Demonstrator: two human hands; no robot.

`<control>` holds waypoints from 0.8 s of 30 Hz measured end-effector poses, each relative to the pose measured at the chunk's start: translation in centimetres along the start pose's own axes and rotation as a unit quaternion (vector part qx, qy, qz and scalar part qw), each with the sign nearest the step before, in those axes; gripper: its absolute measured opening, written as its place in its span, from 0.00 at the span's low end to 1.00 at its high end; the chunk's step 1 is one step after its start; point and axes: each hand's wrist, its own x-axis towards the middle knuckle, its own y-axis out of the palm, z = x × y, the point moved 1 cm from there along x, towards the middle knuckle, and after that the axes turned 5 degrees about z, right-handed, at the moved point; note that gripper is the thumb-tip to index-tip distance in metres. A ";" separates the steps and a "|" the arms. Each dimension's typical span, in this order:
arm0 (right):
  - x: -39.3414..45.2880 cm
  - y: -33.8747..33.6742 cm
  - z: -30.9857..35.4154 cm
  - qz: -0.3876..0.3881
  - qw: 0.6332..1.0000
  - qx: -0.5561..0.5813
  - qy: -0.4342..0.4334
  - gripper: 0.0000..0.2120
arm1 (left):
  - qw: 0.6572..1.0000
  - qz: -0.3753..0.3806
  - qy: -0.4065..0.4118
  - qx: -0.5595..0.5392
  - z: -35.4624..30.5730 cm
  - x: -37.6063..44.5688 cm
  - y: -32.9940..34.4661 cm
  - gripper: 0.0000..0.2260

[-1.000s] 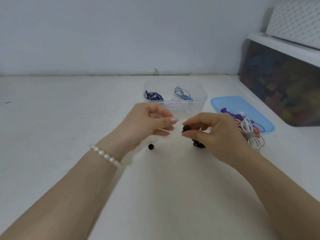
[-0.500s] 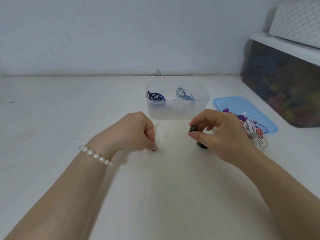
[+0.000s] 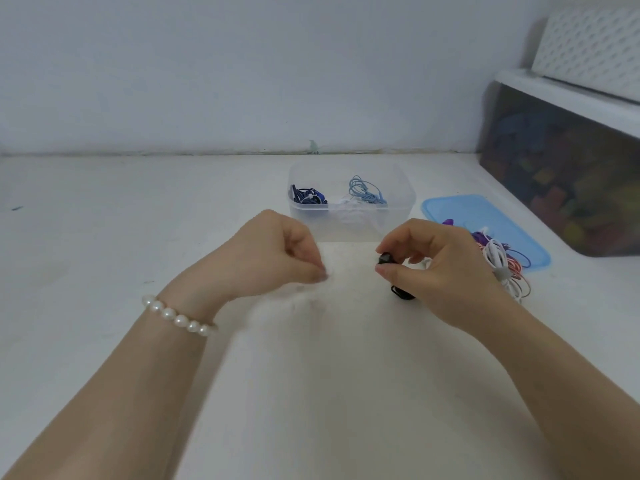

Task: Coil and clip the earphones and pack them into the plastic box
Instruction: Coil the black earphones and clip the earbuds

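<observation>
Right hand [image 3: 446, 268] pinches black earphones [image 3: 387, 259]; left hand [image 3: 277, 251] has its fingers curled, contents indiscernible. Plastic box [image 3: 351, 216] at 12 o'clock holds 2 coils. Blue lid [image 3: 460, 211] at 2 o'clock; white table [image 3: 104, 220], pale wall [image 3: 242, 64]. No legible writing

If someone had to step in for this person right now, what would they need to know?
Left hand: fingers curled with tips down at the table; whether it holds anything is hidden.
Right hand: pinches black earphones, their cord trailing onto the table under the hand.
Plastic box: open, with dark blue earphones and light blue earphones coiled inside.
Blue lid: lies to the right of the box, with a loose pile of earphones at its near edge.
Left: finish and pack the black pair, then the pile.
</observation>
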 end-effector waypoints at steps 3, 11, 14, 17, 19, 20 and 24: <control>0.1 0.0 0.3 0.000 0.996 0.090 0.025 0.07 | 0.975 -0.038 0.027 -0.219 -1.1 0.1 1.8 0.06; 0.4 -1.0 0.4 -0.027 0.969 0.239 0.052 0.09 | 0.832 0.021 -0.053 -0.552 -1.5 0.7 4.5 0.05; 0.3 -1.2 0.5 -0.011 0.963 0.261 0.061 0.09 | 0.823 0.022 -0.060 -0.564 -1.5 0.7 4.5 0.06; 0.3 -1.2 0.5 0.008 0.965 0.255 0.068 0.09 | 0.837 0.020 -0.064 -0.543 -1.3 0.5 4.6 0.05; 0.2 -1.2 0.5 0.011 0.965 0.254 0.071 0.09 | 0.851 0.023 -0.075 -0.520 -1.2 0.5 4.8 0.03; 0.3 -1.2 0.5 0.010 0.965 0.253 0.071 0.10 | 0.854 0.022 -0.078 -0.513 -1.2 0.6 4.9 0.02; 0.3 -1.0 0.6 0.012 0.967 0.246 0.064 0.09 | 0.847 0.014 -0.078 -0.525 -1.0 0.9 5.4 0.02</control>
